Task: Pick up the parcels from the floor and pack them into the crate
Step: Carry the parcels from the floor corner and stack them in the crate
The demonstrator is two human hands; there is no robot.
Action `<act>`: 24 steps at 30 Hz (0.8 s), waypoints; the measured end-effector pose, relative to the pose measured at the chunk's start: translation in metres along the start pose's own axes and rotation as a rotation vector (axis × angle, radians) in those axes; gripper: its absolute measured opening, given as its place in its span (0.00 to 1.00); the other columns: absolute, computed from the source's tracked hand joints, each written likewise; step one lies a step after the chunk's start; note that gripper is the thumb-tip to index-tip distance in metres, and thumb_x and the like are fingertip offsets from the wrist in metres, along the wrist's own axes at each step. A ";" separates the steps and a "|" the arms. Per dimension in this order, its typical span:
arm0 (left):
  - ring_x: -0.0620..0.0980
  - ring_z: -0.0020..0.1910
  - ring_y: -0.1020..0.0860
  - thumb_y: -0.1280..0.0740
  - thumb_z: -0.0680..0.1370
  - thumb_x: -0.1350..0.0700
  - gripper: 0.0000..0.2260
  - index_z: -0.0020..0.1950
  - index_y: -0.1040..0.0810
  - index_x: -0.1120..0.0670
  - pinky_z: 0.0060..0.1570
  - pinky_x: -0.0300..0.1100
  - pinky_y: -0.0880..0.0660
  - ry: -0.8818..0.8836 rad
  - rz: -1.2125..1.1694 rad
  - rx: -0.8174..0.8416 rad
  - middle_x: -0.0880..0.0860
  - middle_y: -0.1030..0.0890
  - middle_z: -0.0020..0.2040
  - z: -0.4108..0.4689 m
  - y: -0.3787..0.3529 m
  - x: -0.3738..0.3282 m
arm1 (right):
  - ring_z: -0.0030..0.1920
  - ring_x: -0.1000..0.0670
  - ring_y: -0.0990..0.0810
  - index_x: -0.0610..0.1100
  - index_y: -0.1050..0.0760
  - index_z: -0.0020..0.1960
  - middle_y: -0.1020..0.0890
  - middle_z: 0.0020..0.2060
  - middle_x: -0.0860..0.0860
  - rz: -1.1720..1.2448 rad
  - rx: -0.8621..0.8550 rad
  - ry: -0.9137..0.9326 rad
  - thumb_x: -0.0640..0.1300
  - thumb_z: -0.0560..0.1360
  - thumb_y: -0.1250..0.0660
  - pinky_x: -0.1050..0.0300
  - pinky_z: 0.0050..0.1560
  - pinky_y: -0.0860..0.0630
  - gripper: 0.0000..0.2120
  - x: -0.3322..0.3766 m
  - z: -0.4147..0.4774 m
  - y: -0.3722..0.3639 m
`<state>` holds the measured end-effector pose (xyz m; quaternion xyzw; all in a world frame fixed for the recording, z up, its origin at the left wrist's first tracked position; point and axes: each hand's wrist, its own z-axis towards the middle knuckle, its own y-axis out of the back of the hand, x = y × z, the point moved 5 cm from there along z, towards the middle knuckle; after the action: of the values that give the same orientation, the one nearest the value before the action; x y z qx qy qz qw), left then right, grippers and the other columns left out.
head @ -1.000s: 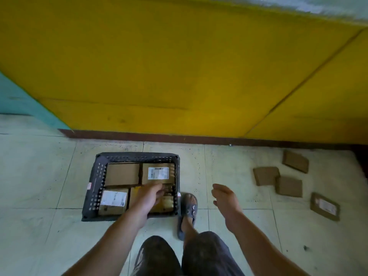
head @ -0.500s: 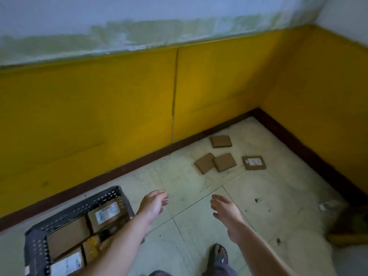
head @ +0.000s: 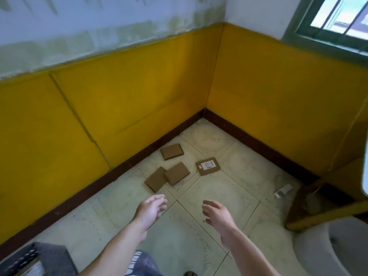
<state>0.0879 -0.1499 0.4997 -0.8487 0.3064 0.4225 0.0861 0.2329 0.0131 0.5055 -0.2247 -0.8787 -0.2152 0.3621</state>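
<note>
Several flat brown parcels lie on the tiled floor near the room's corner. One plain parcel [head: 172, 151] is close to the skirting, two overlapping ones [head: 156, 179] [head: 177, 173] sit nearer me, and one with a white label [head: 208, 166] lies to their right. My left hand [head: 151, 210] and my right hand [head: 216, 214] hover above the floor short of the parcels, fingers relaxed, holding nothing. Only a corner of the dark perforated crate [head: 25, 259] shows at the bottom left.
Yellow walls with a dark skirting [head: 139, 156] meet in a corner behind the parcels. A small white scrap [head: 282, 190] lies on the floor at right. A yellow wooden frame [head: 326, 212] and a white rounded object [head: 334, 248] stand at the right edge.
The view has swung right and away from the crate, which has slid almost out of sight. My left hand left the crate. Both hands now face the parcels, which appear closer.
</note>
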 end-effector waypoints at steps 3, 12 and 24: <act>0.46 0.53 0.21 0.41 0.82 0.57 0.10 0.60 0.23 0.52 0.49 0.39 0.25 0.007 0.027 0.009 0.49 0.19 0.53 0.021 -0.028 -0.018 | 0.60 0.50 0.23 0.44 0.27 0.67 0.22 0.62 0.49 0.002 0.015 -0.006 0.43 0.79 0.38 0.56 0.62 0.26 0.17 0.013 0.030 0.022; 0.47 0.54 0.22 0.41 0.82 0.56 0.10 0.59 0.24 0.51 0.57 0.43 0.26 0.066 -0.008 -0.002 0.48 0.19 0.53 0.165 -0.067 -0.079 | 0.60 0.51 0.24 0.46 0.28 0.67 0.23 0.62 0.50 -0.044 0.007 -0.049 0.44 0.79 0.39 0.57 0.61 0.27 0.16 0.084 0.170 0.056; 0.52 0.56 0.22 0.41 0.82 0.59 0.12 0.64 0.25 0.57 0.58 0.46 0.28 0.291 -0.148 -0.056 0.55 0.20 0.58 0.348 -0.075 -0.146 | 0.59 0.47 0.22 0.42 0.26 0.64 0.21 0.60 0.45 -0.044 0.022 -0.242 0.39 0.79 0.38 0.52 0.62 0.25 0.14 0.175 0.364 0.074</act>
<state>-0.1649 0.1164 0.3850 -0.9232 0.2406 0.2958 0.0477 -0.0344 0.3112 0.4152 -0.2257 -0.9229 -0.1848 0.2511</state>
